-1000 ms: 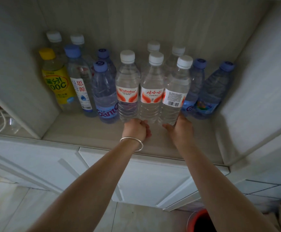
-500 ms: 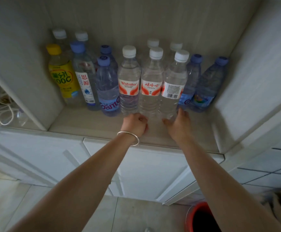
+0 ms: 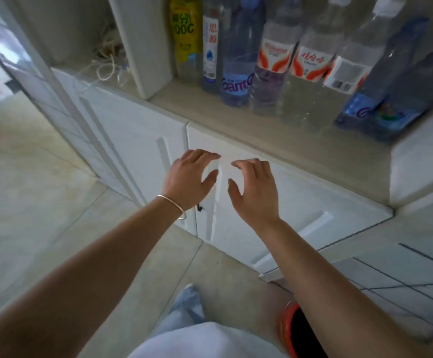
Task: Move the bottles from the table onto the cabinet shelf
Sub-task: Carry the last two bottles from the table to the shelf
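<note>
Several bottles stand on the cabinet shelf at the top of the head view: a yellow-labelled bottle, a tall white-labelled bottle, a blue-tinted bottle, clear bottles with red-and-white labels, a barcode-labelled bottle and blue bottles at the right. Their caps are cut off by the frame. My left hand, with a bangle on the wrist, and my right hand hover empty, fingers apart, below the shelf in front of the white cabinet doors.
White cabinet doors with long handles fill the space under the shelf. A coil of white cord lies in the left compartment behind a divider. A red bucket stands on the tiled floor by my right arm.
Both hands have let go of the bottle bases and dropped back below the shelf edge. The view has tilted down and left, toward the floor.
</note>
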